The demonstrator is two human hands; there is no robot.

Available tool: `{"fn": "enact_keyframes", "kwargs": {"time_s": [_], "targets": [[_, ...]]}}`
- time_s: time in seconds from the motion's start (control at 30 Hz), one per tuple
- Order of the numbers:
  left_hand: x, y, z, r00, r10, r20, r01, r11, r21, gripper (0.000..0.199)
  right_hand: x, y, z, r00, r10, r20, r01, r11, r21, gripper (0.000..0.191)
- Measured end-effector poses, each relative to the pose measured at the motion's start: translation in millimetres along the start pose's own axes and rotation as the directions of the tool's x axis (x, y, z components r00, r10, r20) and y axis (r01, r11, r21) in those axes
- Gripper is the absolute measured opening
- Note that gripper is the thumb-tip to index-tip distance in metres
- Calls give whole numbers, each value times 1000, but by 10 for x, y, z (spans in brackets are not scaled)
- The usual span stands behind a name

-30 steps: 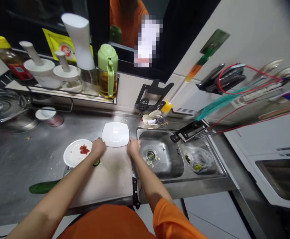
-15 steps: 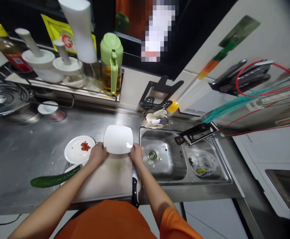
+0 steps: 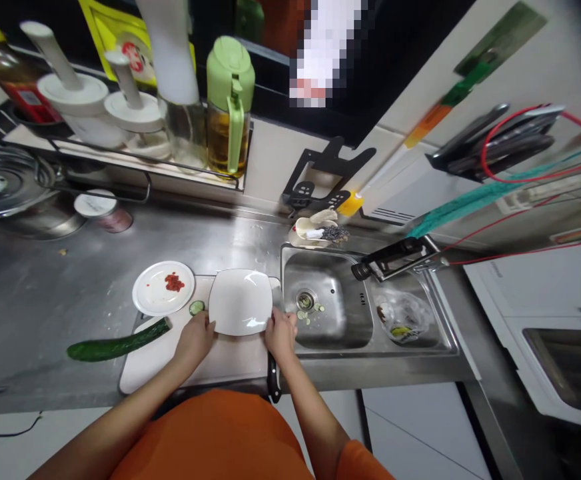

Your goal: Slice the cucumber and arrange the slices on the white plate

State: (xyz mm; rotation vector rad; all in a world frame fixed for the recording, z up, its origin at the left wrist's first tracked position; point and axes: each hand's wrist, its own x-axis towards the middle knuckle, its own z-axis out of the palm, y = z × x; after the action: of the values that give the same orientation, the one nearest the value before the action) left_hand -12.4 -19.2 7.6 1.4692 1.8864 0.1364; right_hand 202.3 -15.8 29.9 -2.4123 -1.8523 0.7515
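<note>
A bare white squarish plate (image 3: 240, 301) is held over the cutting board (image 3: 143, 363) by its left and right edges. My left hand (image 3: 195, 339) grips its left edge, and my right hand (image 3: 281, 335) grips the right one. A green cucumber (image 3: 115, 347) lies partly on the board, its cut end near my left hand. Just left of the held plate is a cucumber slice (image 3: 196, 307). The round white plate (image 3: 156, 303) behind the cucumber bears chopped red pieces (image 3: 174, 282). Beside my right wrist is a black knife handle (image 3: 274, 377); the blade is mostly hidden.
Right of the board, the steel sink (image 3: 343, 320) holds green scraps by its drain, under a black faucet (image 3: 385, 259). A plastic bag (image 3: 404, 317) lies in the second basin. Behind stand a seasoning rack with a green-topped oil bottle (image 3: 229, 107), a jar (image 3: 103, 210) and a pot (image 3: 15, 193).
Both hands have brought the white squarish plate lower and nearer to my body. The cucumber slice left of it has come into view. The camera view has shifted slightly.
</note>
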Motion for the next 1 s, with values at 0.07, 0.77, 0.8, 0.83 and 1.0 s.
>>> {"fn": "enact_keyframes", "kwargs": {"time_s": [0.07,0.77,0.8,0.83,1.0], "targets": [[-17,-10,21,1000,10,-8,-10,1000,-7,12,-8,-8,-4,1000,1,8,-1,1000,-30,33],[38,-207,-368,992,31,-119,-3,973,231,37,-67,-160,93,996,70,-55,-78,983,-166,41],[53,-195,-392,993,23,-113,8,964,267,39,-69,-163,88,996,74,-50,-81,983,-162,41],[66,-178,-406,995,25,-100,7,953,301,39,-72,-166,84,996,77,-47,-84,984,-159,41],[114,-110,-397,998,59,-38,-37,901,432,39,-89,-163,77,996,77,-52,-85,983,-164,41]]}}
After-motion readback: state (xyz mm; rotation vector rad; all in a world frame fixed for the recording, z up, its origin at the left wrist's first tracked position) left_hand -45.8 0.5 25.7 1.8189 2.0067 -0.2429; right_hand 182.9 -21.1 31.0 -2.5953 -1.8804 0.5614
